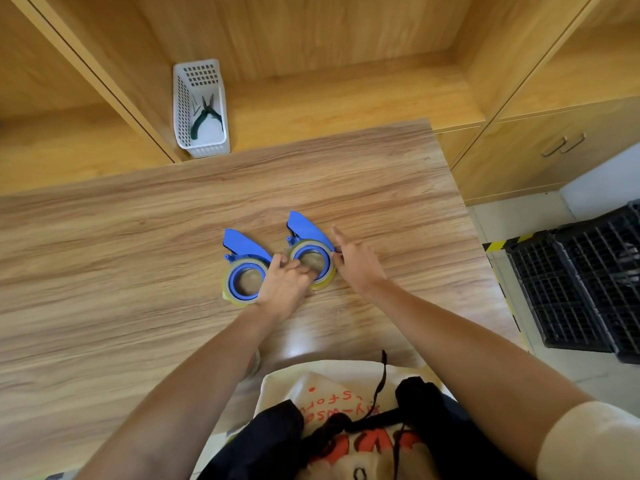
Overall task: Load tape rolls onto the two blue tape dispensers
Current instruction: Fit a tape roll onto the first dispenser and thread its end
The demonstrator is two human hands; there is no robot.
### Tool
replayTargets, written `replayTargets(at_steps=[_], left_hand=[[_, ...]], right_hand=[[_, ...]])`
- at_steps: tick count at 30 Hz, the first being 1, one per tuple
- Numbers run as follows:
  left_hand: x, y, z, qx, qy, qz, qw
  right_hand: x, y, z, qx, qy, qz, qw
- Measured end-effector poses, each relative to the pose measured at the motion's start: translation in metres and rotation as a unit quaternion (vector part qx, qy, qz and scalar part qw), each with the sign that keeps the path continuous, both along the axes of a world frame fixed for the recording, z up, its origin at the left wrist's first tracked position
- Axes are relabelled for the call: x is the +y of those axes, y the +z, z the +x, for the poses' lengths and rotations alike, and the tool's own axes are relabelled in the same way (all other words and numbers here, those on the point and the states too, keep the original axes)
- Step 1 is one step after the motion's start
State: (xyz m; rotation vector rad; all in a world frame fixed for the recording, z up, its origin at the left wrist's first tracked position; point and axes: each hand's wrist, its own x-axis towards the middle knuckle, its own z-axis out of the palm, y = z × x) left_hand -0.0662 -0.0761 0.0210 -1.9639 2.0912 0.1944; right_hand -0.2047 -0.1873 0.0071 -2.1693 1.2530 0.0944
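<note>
Two blue tape dispensers lie flat side by side on the wooden table. The left dispenser (242,247) carries a clear yellowish tape roll (230,289) around its blue hub. A second tape roll (323,284) sits around the hub of the right dispenser (306,228). My left hand (284,289) rests between the two, fingers reaching into the right roll's hub. My right hand (356,261) touches the right edge of the right dispenser, index finger stretched out, other fingers pinching at the roll's rim.
A white plastic basket (201,109) holding dark-handled pliers (206,116) stands on the shelf behind the table. Wooden cabinets (540,157) are at the right. Black crates (588,289) sit on the floor past the table's right edge.
</note>
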Motion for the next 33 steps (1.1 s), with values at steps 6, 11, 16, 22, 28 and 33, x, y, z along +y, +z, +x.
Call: replayTargets(at_steps=[6, 11, 16, 22, 28, 33], left_hand=[[0.003, -0.006, -0.002, -0.021, -0.014, 0.011, 1.0], [0.007, -0.009, 0.006, 0.061, -0.012, -0.033, 0.998], [0.034, -0.008, 0.049, 0.101, 0.07, -0.181, 0.976], [0.074, -0.011, 0.096, 0.105, 0.359, -0.085, 0.924], [0.074, -0.011, 0.1, 0.101, 0.413, 0.029, 0.904], [0.069, -0.015, 0.098, 0.125, 0.443, 0.021, 0.887]], right_hand=[[0.007, -0.005, -0.006, -0.018, -0.003, 0.027, 0.999], [0.008, 0.008, -0.001, -0.035, 0.018, -0.068, 0.997], [0.016, 0.012, 0.028, -0.036, 0.122, -0.179, 0.976], [0.04, 0.007, 0.064, -0.013, 0.211, -0.215, 0.953], [0.048, 0.009, 0.072, 0.068, 0.237, -0.195, 0.949], [0.047, 0.014, 0.073, 0.07, 0.244, -0.17, 0.952]])
